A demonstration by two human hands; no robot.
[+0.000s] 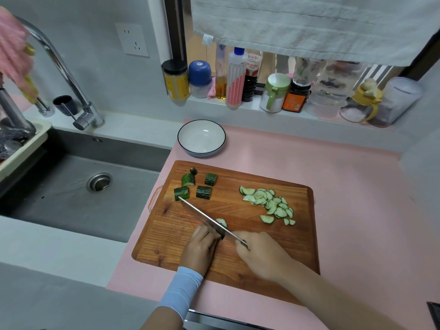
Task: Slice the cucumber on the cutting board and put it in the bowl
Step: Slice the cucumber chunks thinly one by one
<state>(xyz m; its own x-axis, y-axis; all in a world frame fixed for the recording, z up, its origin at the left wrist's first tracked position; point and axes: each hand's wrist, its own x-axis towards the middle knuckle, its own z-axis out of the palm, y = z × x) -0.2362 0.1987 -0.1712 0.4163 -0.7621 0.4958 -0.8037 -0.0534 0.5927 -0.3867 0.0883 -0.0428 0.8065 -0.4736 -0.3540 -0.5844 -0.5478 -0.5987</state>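
A grey sink (pixel 59 206) is sunk into the pale counter well left of the left hand (pixel 202 246), with a chrome tap (pixel 57 60) arching behind it. Ahead of both hands, a sill (pixel 247 107) crowded with bottles and jars (pixel 235 77) runs beneath a window (pixel 197 48) half covered by a white towel (pixel 309 27). A socket (pixel 133 39) sits in the grey wall (pixel 95 67) ahead and left. A pink mat (pixel 357 198) spreads right of the right hand (pixel 262 253).

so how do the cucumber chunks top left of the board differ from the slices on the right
The chunks are thick, dark-skinned and spaced apart; the slices are thin, pale and heaped overlapping. The chunks are few, the slices many. Both lie on the cutting board, none in the bowl.
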